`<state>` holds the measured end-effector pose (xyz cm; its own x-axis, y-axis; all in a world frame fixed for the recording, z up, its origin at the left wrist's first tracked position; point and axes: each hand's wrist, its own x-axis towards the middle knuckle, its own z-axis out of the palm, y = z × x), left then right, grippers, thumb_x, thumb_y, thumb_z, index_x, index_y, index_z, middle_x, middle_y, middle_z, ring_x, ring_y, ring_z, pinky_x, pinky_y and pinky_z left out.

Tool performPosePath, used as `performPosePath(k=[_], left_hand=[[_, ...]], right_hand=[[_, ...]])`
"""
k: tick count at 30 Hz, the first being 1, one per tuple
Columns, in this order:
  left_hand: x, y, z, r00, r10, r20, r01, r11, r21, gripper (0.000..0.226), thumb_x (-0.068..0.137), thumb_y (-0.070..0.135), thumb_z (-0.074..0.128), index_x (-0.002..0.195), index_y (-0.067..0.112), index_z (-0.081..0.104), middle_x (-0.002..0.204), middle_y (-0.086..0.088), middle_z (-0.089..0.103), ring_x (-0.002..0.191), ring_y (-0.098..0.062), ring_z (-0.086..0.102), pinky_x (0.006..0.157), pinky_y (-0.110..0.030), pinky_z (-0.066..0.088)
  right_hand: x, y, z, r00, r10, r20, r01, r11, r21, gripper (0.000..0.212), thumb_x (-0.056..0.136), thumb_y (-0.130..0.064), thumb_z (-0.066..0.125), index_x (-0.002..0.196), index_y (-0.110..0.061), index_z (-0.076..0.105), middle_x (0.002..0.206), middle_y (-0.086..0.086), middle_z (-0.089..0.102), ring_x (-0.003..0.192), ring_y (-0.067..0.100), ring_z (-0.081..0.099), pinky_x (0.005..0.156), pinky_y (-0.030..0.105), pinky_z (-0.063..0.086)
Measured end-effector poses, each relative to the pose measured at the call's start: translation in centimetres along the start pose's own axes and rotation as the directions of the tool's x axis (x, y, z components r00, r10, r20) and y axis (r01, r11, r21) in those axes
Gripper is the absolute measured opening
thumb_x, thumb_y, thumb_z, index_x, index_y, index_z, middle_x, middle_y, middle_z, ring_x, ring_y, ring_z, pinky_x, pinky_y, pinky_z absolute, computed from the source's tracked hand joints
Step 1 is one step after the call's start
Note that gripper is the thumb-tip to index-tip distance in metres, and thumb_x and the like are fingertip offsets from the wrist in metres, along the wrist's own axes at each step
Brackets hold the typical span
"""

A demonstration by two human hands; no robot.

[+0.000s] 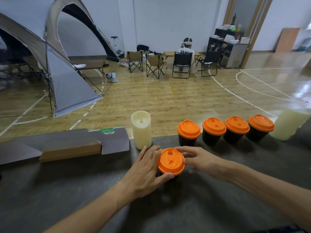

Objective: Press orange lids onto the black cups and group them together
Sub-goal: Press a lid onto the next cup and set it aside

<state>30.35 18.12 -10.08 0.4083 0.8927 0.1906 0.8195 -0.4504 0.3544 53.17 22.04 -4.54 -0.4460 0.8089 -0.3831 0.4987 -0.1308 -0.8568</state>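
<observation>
Far left on the dark table (50,185): a flat grey folder (107,140) with a brown box (70,153) lying against it, both near the table's far edge. Open tabletop in front of them, toward the camera. Next, a cream candle (141,129) stands upright at the far edge, just behind the left hand.

Left hand (144,170): fingers spread along the left rim of the orange lid (170,161), thumb on its near edge. The lid sits on a black cup (168,178) (mostly hidden under lid and hands; whether it is fully seated, cannot tell). Right hand (200,161): fingers curved round the lid's far right rim. So both hands are clamped on the same lid, one each side.

Right of that, along the far edge: four lidded cups (225,130) in a row, rims close or touching, leaning slightly in the wide-angle view. The held cup is nearer the camera, apart from the row, left of its first cup. Far right: a cup of pale drink (287,125) just beside the last one. Bare table stretches below the right forearm.
</observation>
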Motion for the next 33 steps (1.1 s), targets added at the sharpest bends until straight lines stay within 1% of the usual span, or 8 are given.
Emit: performPosePath(k=[4,11,13,15,19,23,27,33], left_hand=[[0.1,-0.3,0.0,0.999,0.009,0.041,-0.013,0.994,0.106,0.097,0.086,0.088,0.024,0.156,0.022,0.015,0.165,0.001,0.018,0.153,-0.009,0.004,0.126,-0.035,-0.005],[0.0,0.0,-0.5,0.994,0.010,0.111,-0.027,0.987,0.156,0.109,0.081,0.092,0.026,0.159,0.020,0.001,0.168,0.000,0.003,0.154,-0.010,-0.007,0.123,-0.031,-0.014],[0.0,0.0,-0.6,0.993,0.008,0.121,-0.028,0.985,0.171,0.110,0.081,0.092,0.027,0.159,0.019,0.000,0.168,-0.001,0.001,0.154,-0.011,-0.008,0.122,-0.030,-0.016],[0.0,0.0,-0.7,0.992,0.006,0.123,-0.030,0.981,0.191,0.110,0.081,0.091,0.027,0.159,0.018,0.000,0.169,-0.002,0.001,0.154,-0.012,-0.008,0.122,-0.030,-0.015],[-0.1,0.1,-1.0,0.989,0.005,0.149,-0.037,0.976,0.216,0.109,0.083,0.091,0.023,0.159,0.018,-0.002,0.169,-0.001,-0.001,0.153,-0.010,-0.013,0.124,-0.033,-0.013],[-0.4,0.3,-1.1,0.984,-0.042,0.171,0.036,0.999,0.038,0.098,0.087,0.086,0.021,0.159,0.025,-0.004,0.168,0.008,-0.005,0.149,-0.001,-0.020,0.124,-0.031,-0.011],[-0.7,1.0,-0.2,0.974,-0.127,0.186,0.159,0.973,-0.169,0.097,0.083,0.087,0.022,0.158,0.031,-0.005,0.167,0.013,-0.005,0.149,0.001,-0.017,0.125,-0.033,-0.008],[-0.9,2.8,1.1,0.955,-0.266,0.135,0.295,0.775,-0.560,0.080,0.082,0.068,0.053,0.146,0.049,0.009,0.149,0.024,0.025,0.142,-0.001,0.022,0.124,-0.040,0.017]], right_hand=[[-0.4,0.5,0.6,0.999,0.008,0.053,-0.011,0.998,0.056,0.080,0.078,-0.028,0.072,0.149,-0.042,0.036,0.139,-0.010,0.053,0.121,0.012,0.054,0.087,0.030,0.046],[0.3,1.1,1.5,0.999,0.009,0.044,-0.010,1.000,0.020,0.088,0.077,-0.022,0.081,0.145,-0.045,0.030,0.140,-0.009,0.046,0.127,0.012,0.047,0.111,0.041,0.040],[0.4,1.1,1.6,0.999,0.000,0.046,0.001,1.000,-0.016,0.087,0.078,-0.026,0.084,0.143,-0.044,0.029,0.137,-0.012,0.045,0.126,0.010,0.045,0.107,0.033,0.039],[0.4,0.8,1.7,0.999,-0.008,0.053,0.012,0.998,-0.063,0.084,0.077,-0.034,0.085,0.140,-0.043,0.030,0.135,-0.015,0.047,0.122,0.006,0.047,0.100,0.025,0.040],[0.0,1.0,1.3,0.999,-0.049,0.021,0.052,0.976,-0.211,0.102,0.064,-0.063,0.084,0.148,-0.041,0.032,0.143,-0.014,0.047,0.127,0.006,0.047,0.111,0.034,0.039],[-0.8,1.1,1.1,0.991,-0.131,-0.019,0.104,0.861,-0.499,0.111,0.070,-0.080,0.061,0.158,-0.034,0.010,0.164,-0.012,0.017,0.149,0.011,0.020,0.121,0.036,0.023],[-0.4,1.1,0.9,0.986,-0.166,0.022,0.120,0.602,-0.789,0.108,0.079,-0.088,0.034,0.159,-0.027,-0.007,0.166,-0.011,-0.013,0.150,0.007,-0.017,0.123,0.033,-0.005],[-0.7,0.6,0.7,0.990,-0.129,0.061,0.120,0.525,-0.843,0.106,0.082,-0.085,0.029,0.158,-0.023,-0.014,0.164,-0.008,-0.020,0.147,0.006,-0.024,0.121,0.031,-0.012]])
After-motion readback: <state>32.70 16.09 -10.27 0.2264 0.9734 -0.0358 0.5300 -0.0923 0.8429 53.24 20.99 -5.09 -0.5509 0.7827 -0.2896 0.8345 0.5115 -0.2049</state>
